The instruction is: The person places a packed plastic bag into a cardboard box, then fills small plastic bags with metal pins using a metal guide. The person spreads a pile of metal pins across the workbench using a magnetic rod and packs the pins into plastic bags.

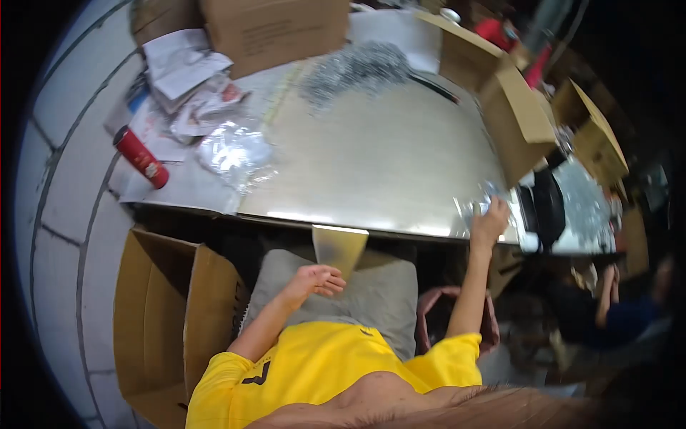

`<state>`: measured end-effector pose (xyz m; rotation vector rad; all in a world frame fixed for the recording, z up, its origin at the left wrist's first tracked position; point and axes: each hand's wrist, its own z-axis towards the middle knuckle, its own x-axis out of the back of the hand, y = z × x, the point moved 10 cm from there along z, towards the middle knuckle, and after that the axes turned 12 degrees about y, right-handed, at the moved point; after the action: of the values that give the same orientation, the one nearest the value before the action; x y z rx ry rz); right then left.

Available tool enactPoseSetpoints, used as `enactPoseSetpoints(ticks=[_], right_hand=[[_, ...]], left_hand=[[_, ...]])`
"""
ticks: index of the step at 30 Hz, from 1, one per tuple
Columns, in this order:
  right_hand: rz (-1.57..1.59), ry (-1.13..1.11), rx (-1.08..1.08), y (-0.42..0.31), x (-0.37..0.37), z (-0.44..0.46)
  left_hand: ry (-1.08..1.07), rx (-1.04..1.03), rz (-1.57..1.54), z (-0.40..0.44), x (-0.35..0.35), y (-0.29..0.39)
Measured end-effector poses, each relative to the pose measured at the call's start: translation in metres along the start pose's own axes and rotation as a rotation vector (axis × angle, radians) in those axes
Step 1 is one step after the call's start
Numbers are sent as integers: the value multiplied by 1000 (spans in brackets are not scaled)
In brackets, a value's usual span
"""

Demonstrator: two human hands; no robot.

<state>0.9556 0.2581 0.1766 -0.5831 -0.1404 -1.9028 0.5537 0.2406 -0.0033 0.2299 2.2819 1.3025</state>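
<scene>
At the right front corner of the metal-topped table (386,157), my right hand (491,220) is closed on a piece of clear plastic (468,209). My left hand (314,282) is near my lap, in front of the table edge, with its fingers slightly curled and nothing visible in it. Just beyond it, a pale flat panel (339,247) hangs down from the table edge over the grey cloth (386,286) on my lap. A pile of small silvery pieces (357,70) lies at the back of the table.
A red can (141,157), papers (182,68) and clear plastic bags (234,151) are at the left. Cardboard boxes (275,32) stand behind, at right and at lower left (153,314). A lined bin (457,314) is below right. Another person (607,307) sits at far right.
</scene>
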Motion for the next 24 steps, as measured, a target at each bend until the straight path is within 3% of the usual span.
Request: enactPoseSetpoints(ticks=[2, 4, 6, 8, 12, 16, 18, 20, 22, 24], right_hand=[[347, -150, 114, -95, -15, 11], [676, -442, 118, -164, -77, -7], [742, -658, 167, -254, -118, -11], [884, -693, 180, -331, -176, -3], [618, -680, 140, -435, -285, 24], [297, -652, 284, -467, -361, -1], [402, -561, 242, -460, -362, 8], [686, -769, -57, -428, -373, 33], [1023, -762, -409, -391, -379, 72], [1183, -557, -223, -365, -358, 129]], left_hand=[[68, -69, 82, 4, 24, 21], [146, -184, 138, 4, 43, 44], [170, -236, 135, 7, 59, 64], [196, -280, 126, 12, 75, 80], [185, -257, 10, 22, 99, 93], [165, -255, -42, 32, 115, 90], [177, -248, -19, 35, 121, 85], [166, -232, -45, 33, 123, 80], [148, -216, -65, 33, 121, 77], [146, -205, -65, 27, 120, 75]])
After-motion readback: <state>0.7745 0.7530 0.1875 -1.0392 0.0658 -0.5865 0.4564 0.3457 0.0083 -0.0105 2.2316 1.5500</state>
